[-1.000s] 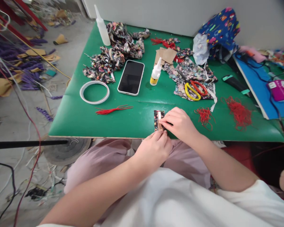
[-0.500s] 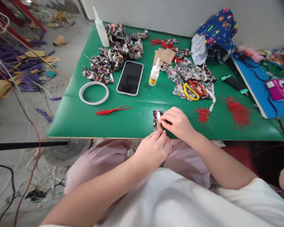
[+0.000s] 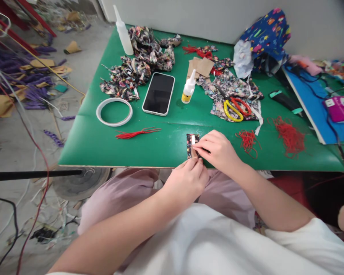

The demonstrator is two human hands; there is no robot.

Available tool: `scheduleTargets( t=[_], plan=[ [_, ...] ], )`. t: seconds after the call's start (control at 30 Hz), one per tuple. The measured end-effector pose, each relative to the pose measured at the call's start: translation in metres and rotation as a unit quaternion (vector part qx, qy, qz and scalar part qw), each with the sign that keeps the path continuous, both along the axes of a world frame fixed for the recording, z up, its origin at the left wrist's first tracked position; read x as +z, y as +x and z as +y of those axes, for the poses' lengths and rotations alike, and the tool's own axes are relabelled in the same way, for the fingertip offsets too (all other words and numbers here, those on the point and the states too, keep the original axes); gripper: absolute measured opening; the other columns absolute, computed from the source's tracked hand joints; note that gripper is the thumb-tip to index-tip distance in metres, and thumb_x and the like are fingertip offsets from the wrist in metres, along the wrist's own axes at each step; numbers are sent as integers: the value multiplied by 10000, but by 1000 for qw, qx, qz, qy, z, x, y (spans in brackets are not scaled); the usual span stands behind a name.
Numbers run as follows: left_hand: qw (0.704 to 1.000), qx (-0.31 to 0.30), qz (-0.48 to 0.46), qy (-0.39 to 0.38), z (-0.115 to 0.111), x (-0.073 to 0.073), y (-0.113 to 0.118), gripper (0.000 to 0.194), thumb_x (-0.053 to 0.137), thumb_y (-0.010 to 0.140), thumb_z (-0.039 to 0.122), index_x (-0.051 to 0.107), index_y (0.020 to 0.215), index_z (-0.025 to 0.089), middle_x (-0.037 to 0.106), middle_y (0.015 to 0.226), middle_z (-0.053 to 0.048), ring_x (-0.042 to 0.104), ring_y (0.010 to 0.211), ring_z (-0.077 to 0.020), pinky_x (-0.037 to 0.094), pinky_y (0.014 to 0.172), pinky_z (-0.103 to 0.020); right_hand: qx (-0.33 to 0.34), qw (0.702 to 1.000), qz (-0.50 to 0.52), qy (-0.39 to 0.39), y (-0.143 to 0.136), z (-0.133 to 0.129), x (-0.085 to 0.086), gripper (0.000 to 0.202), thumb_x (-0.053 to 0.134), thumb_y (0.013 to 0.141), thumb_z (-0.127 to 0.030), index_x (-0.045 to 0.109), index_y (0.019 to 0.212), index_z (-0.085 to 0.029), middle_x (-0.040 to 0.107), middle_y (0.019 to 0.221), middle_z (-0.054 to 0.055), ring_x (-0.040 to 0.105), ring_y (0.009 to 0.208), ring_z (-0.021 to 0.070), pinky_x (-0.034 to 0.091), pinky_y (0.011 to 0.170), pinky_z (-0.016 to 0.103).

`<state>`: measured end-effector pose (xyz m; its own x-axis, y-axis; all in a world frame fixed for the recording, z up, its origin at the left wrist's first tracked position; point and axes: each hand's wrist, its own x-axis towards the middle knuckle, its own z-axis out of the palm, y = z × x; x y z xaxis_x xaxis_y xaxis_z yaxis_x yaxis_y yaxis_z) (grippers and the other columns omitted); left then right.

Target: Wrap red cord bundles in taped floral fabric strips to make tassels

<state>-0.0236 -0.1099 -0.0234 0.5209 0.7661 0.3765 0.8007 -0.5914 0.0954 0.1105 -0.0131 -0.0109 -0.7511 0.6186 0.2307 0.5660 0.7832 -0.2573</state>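
A small dark floral fabric piece [image 3: 189,145] lies on the green table near its front edge, with a short white strip [image 3: 193,139] and a brown strip on its face. Closed fingers of my left hand [image 3: 187,176] hold its lower end at the table edge. From the right, my right hand [image 3: 218,148] has its thumb and fingers pinched together on the piece, just below the white strip. What exactly sits between those fingertips is too small to make out. A tied bundle of red cords [image 3: 137,133] rests to the left of the hands.
Behind the hands stand a small glue bottle [image 3: 188,89] and a phone [image 3: 158,94]. A tape roll [image 3: 114,122], crumpled floral fabric [image 3: 129,76] and a tall squeeze bottle [image 3: 124,38] are farther left. Scissors [image 3: 232,110] lie on floral cloth, near red thread piles [image 3: 291,137].
The view has shifted very slightly. Both hands keep nearly the same pose on the fabric piece, and the other things stay where they were.
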Motion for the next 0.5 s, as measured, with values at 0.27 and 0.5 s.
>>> scheduleTargets(
  t=[0.27, 0.5],
  plan=[
    [1000, -1, -10, -13, 1, 2, 0, 187, 437, 845, 110, 623, 854, 94, 637, 838, -96, 587, 864, -195, 502, 829, -316, 0, 991, -92, 100, -8, -8, 6, 188, 463, 847, -190, 612, 737, -157, 604, 744, 59, 463, 795, 192, 324, 697, 336],
    [1000, -7, -9, -20, 0, 1, -1, 178, 441, 850, 125, 614, 872, 92, 639, 863, -109, 578, 942, -210, 476, 878, -314, 45, 986, -124, 98, -10, 4, 4, 96, 490, 796, -174, 572, 757, -141, 573, 763, 82, 450, 784, 203, 332, 677, 323]
  ],
)
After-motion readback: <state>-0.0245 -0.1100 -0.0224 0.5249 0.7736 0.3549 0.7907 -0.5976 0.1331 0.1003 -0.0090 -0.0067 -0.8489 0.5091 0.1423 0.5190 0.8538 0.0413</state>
